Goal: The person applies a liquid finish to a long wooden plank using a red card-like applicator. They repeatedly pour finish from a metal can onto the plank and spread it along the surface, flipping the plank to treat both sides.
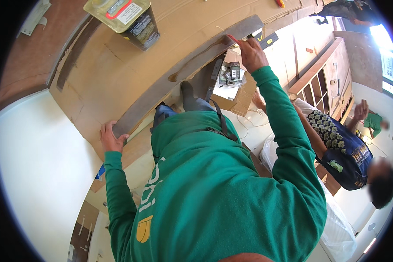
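Observation:
A long grey strip [157,83] lies along the near edge of a cardboard-covered work surface [179,39]. Wet-looking brown glue [205,50] streaks its right part. My left hand [112,137] grips the strip's left end, thumb and fingers on either side of it. Toward the strip's right end, my right hand [252,54] is closed round a thin red tool [232,39]; its tip is over the glue, and its exact kind is hidden. A rectangular metal tin [139,28] with a yellowish top stands farther back on the cardboard.
An open cardboard box [236,98] with small packages sits below the surface, by my right forearm. Another person [336,139] in a dark patterned shirt is close on my right. A wooden cabinet frame [321,83] lies beyond. A white wall [39,170] borders the left.

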The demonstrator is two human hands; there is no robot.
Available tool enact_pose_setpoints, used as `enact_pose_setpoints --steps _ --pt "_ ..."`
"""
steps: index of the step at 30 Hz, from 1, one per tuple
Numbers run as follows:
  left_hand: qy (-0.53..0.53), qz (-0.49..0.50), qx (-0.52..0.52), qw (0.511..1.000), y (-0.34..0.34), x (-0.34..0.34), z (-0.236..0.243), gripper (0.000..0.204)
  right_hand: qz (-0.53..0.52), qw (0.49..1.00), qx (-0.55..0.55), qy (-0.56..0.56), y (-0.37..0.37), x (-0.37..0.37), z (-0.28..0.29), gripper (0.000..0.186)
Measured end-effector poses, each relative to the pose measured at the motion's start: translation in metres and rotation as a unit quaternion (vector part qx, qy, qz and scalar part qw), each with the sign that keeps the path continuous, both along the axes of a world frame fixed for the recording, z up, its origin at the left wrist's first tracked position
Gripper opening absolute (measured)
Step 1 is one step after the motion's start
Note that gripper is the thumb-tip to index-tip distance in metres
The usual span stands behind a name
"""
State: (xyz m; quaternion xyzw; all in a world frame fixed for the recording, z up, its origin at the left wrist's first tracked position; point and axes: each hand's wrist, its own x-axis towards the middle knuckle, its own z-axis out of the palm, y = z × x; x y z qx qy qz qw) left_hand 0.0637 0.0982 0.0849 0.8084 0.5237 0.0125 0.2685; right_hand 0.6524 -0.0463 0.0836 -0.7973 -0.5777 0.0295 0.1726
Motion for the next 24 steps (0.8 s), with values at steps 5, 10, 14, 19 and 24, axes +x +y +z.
enact_pose_setpoints --steps 5,10,14,19,24 --pt "0.004 0.023 -0.022 0.999 0.0 0.002 -0.001 0.074 0.056 0.996 -0.05 0.039 0.006 -0.042 -0.001 0.027" --pt "-0.006 0.018 -0.007 1.0 -0.003 0.003 0.004 0.073 0.064 0.992 -0.056 0.088 0.018 -0.048 0.023 0.035" --pt "0.006 0.016 0.009 1.0 -0.003 0.01 0.007 0.072 -0.014 0.998 0.001 0.057 0.02 0.006 0.013 0.022" --pt "0.018 0.023 -0.013 0.999 -0.001 0.01 0.011 0.072 0.012 0.999 -0.016 0.031 0.027 0.027 -0.001 0.014" --pt "0.021 0.027 -0.009 0.999 -0.001 0.005 0.003 0.073 0.031 0.997 -0.032 0.069 0.032 0.0 0.0 0.016"
